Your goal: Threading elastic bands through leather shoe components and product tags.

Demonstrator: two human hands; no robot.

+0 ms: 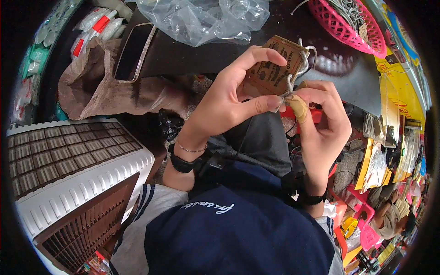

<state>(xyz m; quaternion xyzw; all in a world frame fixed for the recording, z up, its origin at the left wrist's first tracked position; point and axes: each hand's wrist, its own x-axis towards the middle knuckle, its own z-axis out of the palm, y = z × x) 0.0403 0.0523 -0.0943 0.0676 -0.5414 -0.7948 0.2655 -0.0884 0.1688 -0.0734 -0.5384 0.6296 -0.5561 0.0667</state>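
Observation:
In front of my chest, both hands work close together on a brown cardboard tag with dark print and a grey cord looped at its edge. My left hand [224, 98] has its fingers curled around the tag [270, 75], its thumb tip touching a small clear piece beside the cord. My right hand [325, 117] pinches the lower end of the grey cord [290, 84] between thumb and index finger. A yellowish wrap [299, 108] covers the right thumb's tip. What exactly lies between the two thumbs is partly hidden.
Beyond my hands is a dark table [176, 59] bearing a crumpled clear plastic bag [201, 20], a phone [133, 55] and a pink lattice basket [376, 34] of wires. A brown sack [85, 85] and white air cooler [82, 195] stand left. Another person [389, 220] is far right.

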